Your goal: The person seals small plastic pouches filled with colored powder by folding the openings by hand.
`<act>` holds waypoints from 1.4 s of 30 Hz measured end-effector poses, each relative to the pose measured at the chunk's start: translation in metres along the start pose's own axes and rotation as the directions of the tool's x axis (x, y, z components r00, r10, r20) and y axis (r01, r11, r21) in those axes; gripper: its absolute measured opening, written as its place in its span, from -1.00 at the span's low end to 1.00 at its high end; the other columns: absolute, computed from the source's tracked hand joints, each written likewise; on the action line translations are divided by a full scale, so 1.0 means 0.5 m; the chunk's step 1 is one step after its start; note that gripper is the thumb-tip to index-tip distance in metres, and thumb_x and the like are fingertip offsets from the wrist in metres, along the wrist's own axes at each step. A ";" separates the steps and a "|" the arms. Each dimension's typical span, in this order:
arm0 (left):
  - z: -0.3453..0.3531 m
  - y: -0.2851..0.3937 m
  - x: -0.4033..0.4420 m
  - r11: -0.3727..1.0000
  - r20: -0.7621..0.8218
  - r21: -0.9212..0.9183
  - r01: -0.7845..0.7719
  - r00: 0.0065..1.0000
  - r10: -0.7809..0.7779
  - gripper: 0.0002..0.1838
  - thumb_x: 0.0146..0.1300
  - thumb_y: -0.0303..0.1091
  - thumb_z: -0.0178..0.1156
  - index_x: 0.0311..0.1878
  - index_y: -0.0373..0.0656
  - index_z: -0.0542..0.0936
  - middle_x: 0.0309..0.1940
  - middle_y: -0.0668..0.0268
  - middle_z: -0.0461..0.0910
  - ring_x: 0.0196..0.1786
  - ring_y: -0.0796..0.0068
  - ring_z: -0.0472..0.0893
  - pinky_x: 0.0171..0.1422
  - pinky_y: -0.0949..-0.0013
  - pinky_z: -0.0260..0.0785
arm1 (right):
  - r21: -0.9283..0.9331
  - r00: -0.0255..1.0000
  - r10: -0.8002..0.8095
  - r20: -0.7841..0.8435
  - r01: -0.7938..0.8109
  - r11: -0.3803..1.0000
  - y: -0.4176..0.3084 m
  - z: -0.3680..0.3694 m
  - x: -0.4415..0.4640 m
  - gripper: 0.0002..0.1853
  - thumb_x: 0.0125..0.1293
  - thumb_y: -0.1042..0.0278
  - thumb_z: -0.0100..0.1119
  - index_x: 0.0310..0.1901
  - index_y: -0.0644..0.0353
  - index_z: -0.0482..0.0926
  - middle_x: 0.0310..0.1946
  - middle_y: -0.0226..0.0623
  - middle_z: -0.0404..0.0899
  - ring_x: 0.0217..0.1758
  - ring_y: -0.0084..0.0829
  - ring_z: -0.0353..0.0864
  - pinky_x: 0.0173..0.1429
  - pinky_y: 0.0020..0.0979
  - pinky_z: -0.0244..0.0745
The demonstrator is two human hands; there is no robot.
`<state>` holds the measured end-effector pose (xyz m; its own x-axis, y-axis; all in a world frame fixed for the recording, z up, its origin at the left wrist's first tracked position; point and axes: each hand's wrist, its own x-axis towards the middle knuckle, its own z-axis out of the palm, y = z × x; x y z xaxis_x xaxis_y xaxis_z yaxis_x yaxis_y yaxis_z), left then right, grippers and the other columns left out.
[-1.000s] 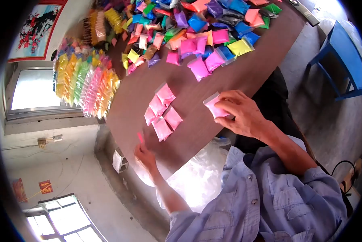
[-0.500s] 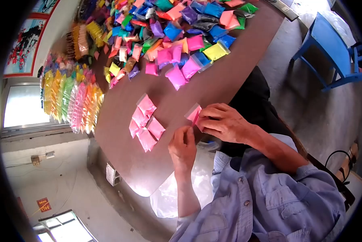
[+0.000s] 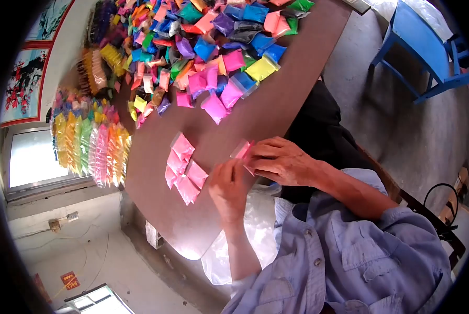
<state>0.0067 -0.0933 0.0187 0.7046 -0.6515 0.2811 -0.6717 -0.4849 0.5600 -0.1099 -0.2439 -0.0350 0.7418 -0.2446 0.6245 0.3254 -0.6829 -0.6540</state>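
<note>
A small clear packet with pink filling (image 3: 242, 149) is held up over the brown table between my hands. My right hand (image 3: 280, 161) has its fingers closed on the packet from the right and covers part of it. Close in front, my left hand (image 3: 228, 184) is pinched at the packet's near edge; its fingertips are partly hidden. To the left of my hands, several similar pink packets (image 3: 187, 187) lie on the table in a small touching group.
A large heap of many-coloured packets (image 3: 203, 49) covers the far part of the brown table (image 3: 266, 112). Strips of filled bags (image 3: 95, 149) hang along the left edge. Clear plastic (image 3: 245, 235) lies below my left forearm. A blue chair (image 3: 420, 44) stands on the right.
The view has shifted a little, so the table's contents appear lower and further left. Both hands still hold the pink packet, now tilted differently and more covered by fingers.
</note>
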 end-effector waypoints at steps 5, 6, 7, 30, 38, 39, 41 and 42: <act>0.011 -0.019 0.035 0.995 0.043 0.090 -0.032 0.999 0.029 -0.93 0.35 -0.45 0.33 -0.23 -0.24 0.70 -0.38 0.08 0.67 -0.34 0.06 0.67 -0.23 0.12 0.49 | -0.001 1.000 -0.004 0.019 0.004 1.000 0.004 -0.001 -0.001 -0.78 0.20 0.40 0.47 -0.13 0.06 0.66 -0.02 -0.39 0.59 0.19 -0.24 0.63 0.21 -0.20 0.52; 0.008 -0.020 0.041 0.992 0.042 0.122 -0.032 0.999 0.027 -0.92 0.36 -0.44 0.33 -0.24 -0.24 0.69 -0.38 0.09 0.67 -0.34 0.06 0.67 -0.23 0.12 0.49 | -0.002 1.000 -0.007 0.017 0.007 1.000 0.005 0.000 0.000 -0.78 0.20 0.40 0.47 -0.13 0.06 0.66 -0.02 -0.39 0.59 0.19 -0.24 0.63 0.21 -0.20 0.52; 0.004 -0.016 0.043 0.992 0.042 0.124 -0.037 0.999 0.032 -0.92 0.36 -0.44 0.33 -0.24 -0.24 0.69 -0.38 0.09 0.67 -0.34 0.06 0.67 -0.23 0.12 0.49 | 0.008 1.000 -0.011 0.011 0.011 1.000 0.004 0.001 -0.001 -0.77 0.19 0.41 0.48 -0.13 0.05 0.66 -0.02 -0.38 0.59 0.18 -0.24 0.64 0.21 -0.20 0.52; -0.024 -0.062 -0.047 0.908 -0.188 -0.224 0.355 0.898 -0.398 -0.79 0.44 -0.29 0.36 -0.20 -0.27 0.73 -0.50 0.33 0.68 -0.48 0.59 0.58 -0.35 0.38 0.44 | -0.038 0.998 -0.016 -0.065 0.013 0.999 -0.010 0.002 0.004 -0.61 0.17 0.35 0.56 0.04 -0.01 0.66 -0.06 -0.37 0.63 -0.01 -0.25 0.69 0.08 -0.23 0.59; -0.001 -0.102 -0.059 0.972 -0.265 0.109 0.206 0.949 -0.171 -0.86 0.41 -0.38 0.35 -0.22 -0.26 0.73 -0.52 0.28 0.66 -0.50 0.56 0.58 -0.36 0.36 0.44 | -0.078 0.945 0.163 -0.282 -0.192 0.978 0.003 -0.014 -0.006 -0.68 0.35 0.38 0.43 0.09 0.20 0.64 -0.15 -0.16 0.76 -0.25 -0.17 0.79 -0.23 -0.29 0.66; -0.002 -0.094 -0.058 0.979 -0.234 0.078 0.190 0.958 -0.168 -0.86 0.42 -0.37 0.34 -0.20 -0.26 0.74 -0.53 0.30 0.64 -0.49 0.59 0.56 -0.36 0.39 0.43 | -0.062 0.939 0.194 -0.283 -0.220 0.974 0.000 -0.017 -0.006 -0.68 0.35 0.38 0.42 0.10 0.22 0.63 -0.17 -0.15 0.76 -0.27 -0.16 0.78 -0.25 -0.30 0.66; -0.002 -0.055 -0.067 0.971 -0.103 0.036 0.237 0.967 -0.232 -0.89 0.40 -0.40 0.35 -0.19 -0.24 0.74 -0.50 0.25 0.68 -0.46 0.54 0.62 -0.32 0.37 0.47 | -0.005 0.919 0.240 -0.312 -0.254 0.967 0.003 -0.019 -0.003 -0.71 0.39 0.41 0.39 0.09 0.25 0.63 -0.23 -0.12 0.74 -0.33 -0.16 0.77 -0.30 -0.32 0.65; 0.000 -0.031 -0.073 0.958 0.029 0.000 0.288 0.957 -0.288 -0.93 0.38 -0.43 0.35 -0.19 -0.22 0.74 -0.46 0.21 0.71 -0.43 0.50 0.69 -0.29 0.35 0.51 | -0.002 0.920 0.240 -0.310 -0.253 0.968 0.006 -0.018 -0.002 -0.71 0.39 0.41 0.39 0.09 0.25 0.63 -0.23 -0.12 0.74 -0.33 -0.16 0.77 -0.30 -0.32 0.65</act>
<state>-0.0085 -0.0622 -0.0001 0.8613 -0.5010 0.0852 -0.4403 -0.6521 0.6172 -0.1150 -0.2521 -0.0337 0.5788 -0.6020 0.5501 0.1263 -0.6002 -0.7898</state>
